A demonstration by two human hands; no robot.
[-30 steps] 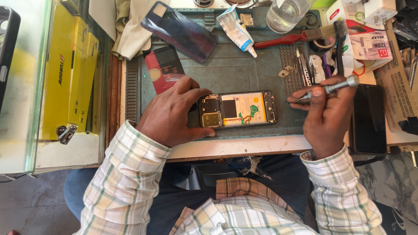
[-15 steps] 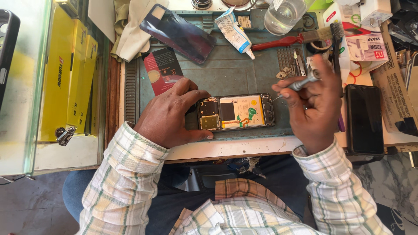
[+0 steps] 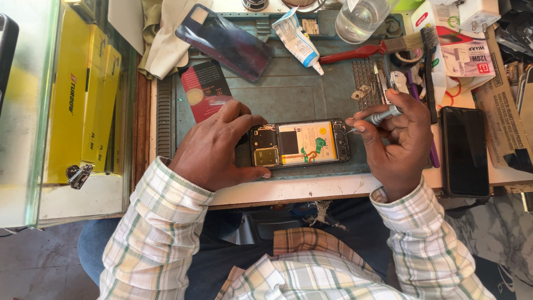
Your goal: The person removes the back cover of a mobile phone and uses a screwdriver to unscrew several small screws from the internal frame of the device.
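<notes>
The right hand (image 3: 401, 145) now brings the screwdriver (image 3: 373, 119) down from mid-air, its tip at the opened phone (image 3: 300, 143)'s right end.

l hand (image 3: 214, 145) flat, r hand (image 3: 397, 141) pinching, fingers curled
</notes>
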